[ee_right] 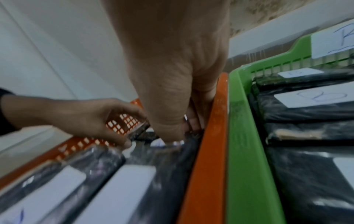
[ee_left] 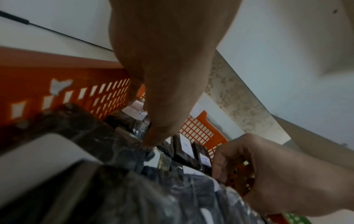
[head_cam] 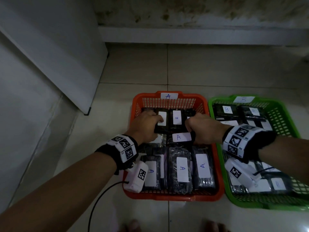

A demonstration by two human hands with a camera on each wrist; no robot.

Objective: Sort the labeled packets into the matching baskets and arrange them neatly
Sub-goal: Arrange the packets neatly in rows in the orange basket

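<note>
An orange basket (head_cam: 173, 197) labelled A holds several black packets with white A labels. My left hand (head_cam: 156, 124) is in its far left part, fingers curled over an upright packet (head_cam: 163, 122) and partly covering its label. My right hand (head_cam: 192, 128) is curled by the basket's right wall, gripping the right end of a sideways A packet (head_cam: 181, 137). In the right wrist view the right hand's fingers (ee_right: 193, 121) dip between the packets and the orange rim (ee_right: 210, 151). Beside it on the right, the green basket (head_cam: 250, 205) labelled B holds B packets.
Both baskets stand side by side on a tiled floor (head_cam: 217, 72). A white panel (head_cam: 50, 64) leans at the left and a wall step (head_cam: 200, 36) runs along the back. A black cable (head_cam: 100, 195) trails from the left wrist camera.
</note>
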